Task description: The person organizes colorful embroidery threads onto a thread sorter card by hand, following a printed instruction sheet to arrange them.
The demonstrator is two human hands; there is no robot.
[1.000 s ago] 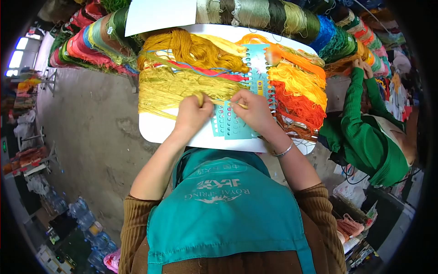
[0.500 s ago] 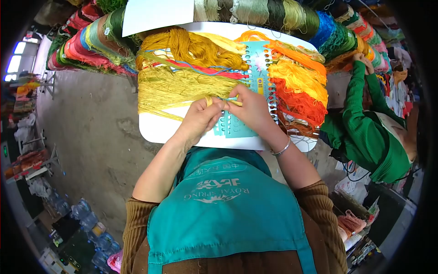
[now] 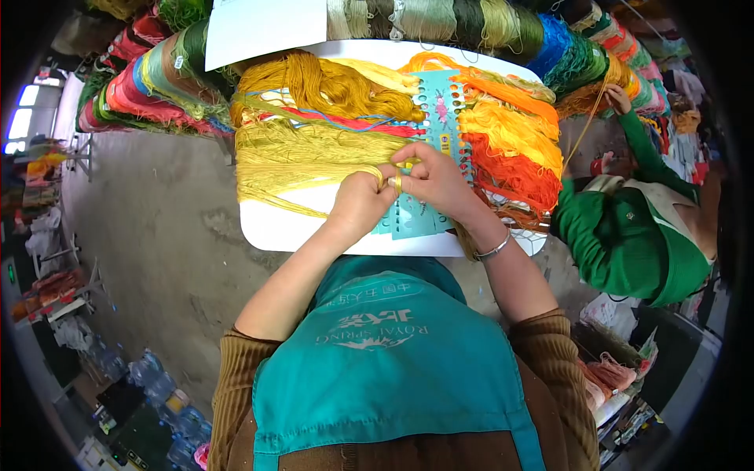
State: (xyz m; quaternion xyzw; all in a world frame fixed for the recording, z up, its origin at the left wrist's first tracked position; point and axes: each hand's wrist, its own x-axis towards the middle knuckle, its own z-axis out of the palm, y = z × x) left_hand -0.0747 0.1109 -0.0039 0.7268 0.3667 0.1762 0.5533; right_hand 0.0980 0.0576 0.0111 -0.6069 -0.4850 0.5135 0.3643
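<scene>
My left hand (image 3: 363, 198) is closed, with a loop of yellow-green embroidery thread (image 3: 298, 174) around its fingers. Fingertips of my right hand (image 3: 437, 179) pinch the same thread close beside the left thumb. Both hands are just above a teal thread card (image 3: 431, 85) with holes along its edges; they cover its middle. Strands run left from my hands to a broad olive-yellow skein (image 3: 306, 145). Golden-brown thread (image 3: 330, 85) lies beyond it. Right of the card, yellow thread (image 3: 506, 125) and red thread (image 3: 510, 166) hang from the holes.
A white board (image 3: 287, 231) lies under the threads and card. Racks of coloured skeins (image 3: 436, 20) stand behind and at both sides. At right, a person in green sleeves (image 3: 609, 235) draws out a strand. Plastic bottles (image 3: 149, 373) stand on the floor at lower left.
My left hand has shifted slightly right and turned, its fingers nearer the right hand's. The person at right has pulled a thread out from the rack with one hand raised.
</scene>
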